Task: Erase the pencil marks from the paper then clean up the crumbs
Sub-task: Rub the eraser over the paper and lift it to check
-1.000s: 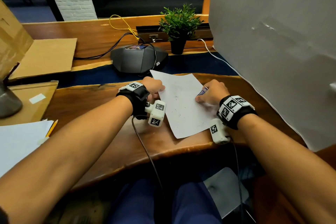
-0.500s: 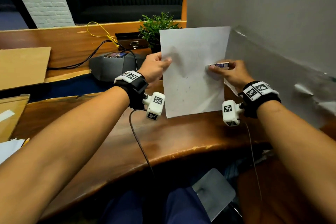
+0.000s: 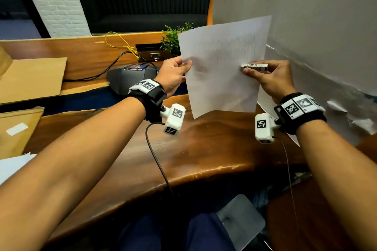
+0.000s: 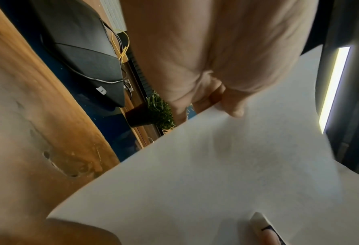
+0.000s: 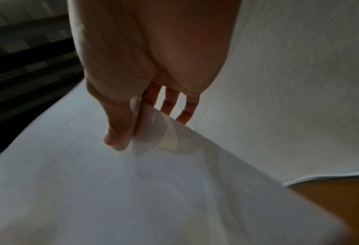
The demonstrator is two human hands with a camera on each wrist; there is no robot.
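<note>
Desk (image 3: 204,155): I see bare brown wood nearest me, its curved edge just past my knees.
Left hand (image 3: 173,76): I have it pinching the left edge of the paper, thumb on the near face, fingers behind.
Paper (image 3: 220,79): I hold it upright and lifted clear of the desk, between both hands; faint grey pencil marks (image 3: 236,47) show across its upper part.
Right hand (image 3: 267,79): it grips the paper's right edge, thumb on the near side, with the eraser pressed under the thumb against the sheet.
Eraser (image 3: 255,66): small white block in a printed sleeve, lying level at the paper's right edge.
Left side: cardboard (image 3: 30,79) lies flat, well apart from the paper.
Far: a black speaker unit (image 3: 126,79) sits behind my left hand; a small green plant (image 3: 171,40) stands behind the paper's left edge.
</note>
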